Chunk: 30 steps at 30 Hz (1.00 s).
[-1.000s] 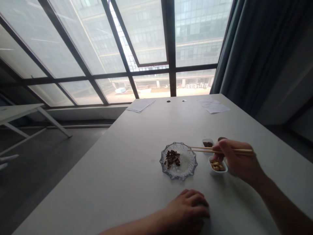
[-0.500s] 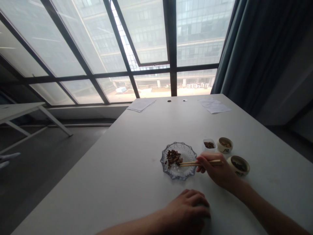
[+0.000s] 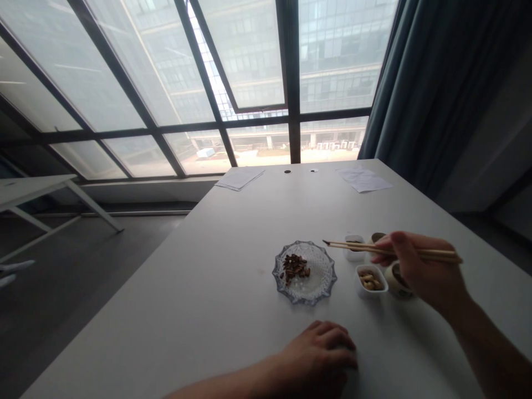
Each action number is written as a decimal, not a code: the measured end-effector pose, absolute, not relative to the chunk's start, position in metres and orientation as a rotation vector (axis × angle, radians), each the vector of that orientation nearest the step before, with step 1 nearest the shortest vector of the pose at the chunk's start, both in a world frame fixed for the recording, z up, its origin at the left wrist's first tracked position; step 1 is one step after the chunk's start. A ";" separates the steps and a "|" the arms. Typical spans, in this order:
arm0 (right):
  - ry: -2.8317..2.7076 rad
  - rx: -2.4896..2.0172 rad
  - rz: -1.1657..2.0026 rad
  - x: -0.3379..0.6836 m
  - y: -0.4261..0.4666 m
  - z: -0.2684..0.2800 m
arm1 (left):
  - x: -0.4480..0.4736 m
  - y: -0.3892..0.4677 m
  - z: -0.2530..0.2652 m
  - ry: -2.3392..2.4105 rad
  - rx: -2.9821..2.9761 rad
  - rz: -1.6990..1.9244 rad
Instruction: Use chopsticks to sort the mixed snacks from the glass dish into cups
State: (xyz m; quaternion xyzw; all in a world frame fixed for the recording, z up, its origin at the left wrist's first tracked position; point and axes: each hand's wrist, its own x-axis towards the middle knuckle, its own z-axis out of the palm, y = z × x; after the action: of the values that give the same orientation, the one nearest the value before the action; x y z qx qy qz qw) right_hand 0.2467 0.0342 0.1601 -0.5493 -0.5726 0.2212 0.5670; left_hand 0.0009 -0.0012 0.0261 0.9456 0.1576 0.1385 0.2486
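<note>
My right hand (image 3: pixel 419 269) is closed around a pair of wooden chopsticks (image 3: pixel 436 255), which point left over the small containers. A small dark piece (image 3: pixel 326 243) sits at their tips, above the far right rim of a scalloped glass plate (image 3: pixel 322 288). Dark brown, seed-like pieces (image 3: pixel 295 268) lie heaped on the plate's left half. Nearer to me, my left hand (image 3: pixel 322 352) rests on the table with fingers loosely bent and slightly apart, nothing visible in it.
Right of the plate stand a white tub (image 3: pixel 371 293) with pale yellow-brown pieces and another white tub (image 3: pixel 352 255), partly behind the chopsticks. Two round bowls, one a cream bowl (image 3: pixel 394 281), are partly hidden by my right hand. Papers (image 3: pixel 240 178) lie at the table's far end.
My right hand has lifted the chopsticks from the pile on the plate and moved right and away from me, uncovering the nearer white tub. My left hand has stayed put.
</note>
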 end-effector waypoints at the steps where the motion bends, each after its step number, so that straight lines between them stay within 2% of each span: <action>1: -1.325 -1.314 0.442 0.254 0.034 0.165 | 0.001 -0.001 0.027 0.430 2.572 0.371; 5: -1.273 -1.386 0.262 0.281 0.037 0.174 | 0.000 -0.001 0.030 0.431 2.554 0.355; 15: -1.409 -1.432 0.318 0.286 0.040 0.171 | -0.001 -0.003 0.026 0.446 2.535 0.371; 20: -1.491 -1.367 0.412 0.271 0.036 0.175 | 0.000 -0.004 0.026 0.453 2.542 0.382; 30: -1.887 -1.175 0.698 0.237 0.043 0.150 | 0.001 -0.002 0.026 0.437 2.587 0.375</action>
State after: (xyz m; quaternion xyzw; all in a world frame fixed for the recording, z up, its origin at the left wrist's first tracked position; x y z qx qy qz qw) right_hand 0.2371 0.0425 0.1502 -0.4633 -0.7441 0.2752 0.3949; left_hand 0.0006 -0.0023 0.0257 0.9468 0.1601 0.1373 0.2432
